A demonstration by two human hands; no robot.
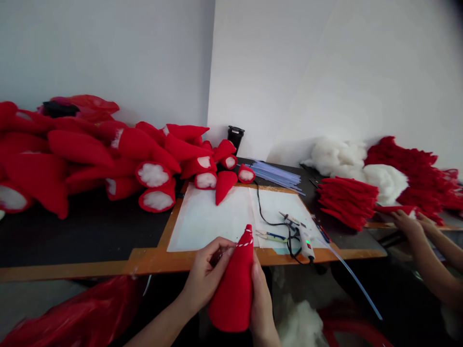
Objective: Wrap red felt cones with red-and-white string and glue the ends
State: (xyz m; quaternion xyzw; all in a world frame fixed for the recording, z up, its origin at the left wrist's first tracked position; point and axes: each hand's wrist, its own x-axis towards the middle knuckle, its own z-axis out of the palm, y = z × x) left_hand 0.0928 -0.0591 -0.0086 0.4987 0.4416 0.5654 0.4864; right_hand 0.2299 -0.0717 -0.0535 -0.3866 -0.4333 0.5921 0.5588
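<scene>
A red felt cone (pixel 233 294) stands tip up between my hands at the table's front edge. White dashed trim runs round it near the narrow tip. My left hand (pixel 206 274) pinches its upper left side, thumb and fingers closed on the felt. Along the right side, my right hand (pixel 262 299) grips the cone, its fingers partly hidden. Just beyond lie thread snips (pixel 272 236) and a corded glue gun (pixel 304 238) with a green light, both on white sheets (pixel 213 217). One small red cone (pixel 226 185) rests at the sheets' far edge.
Many stuffed red cones (pixel 144 144) pile up at left. Clear glue sticks (pixel 277 176) lie behind the sheets; one long stick (pixel 356 279) overhangs the front edge. White stuffing (pixel 336 156) and stacked red felt (pixel 347 202) sit at right, near another person's hands (pixel 408 224).
</scene>
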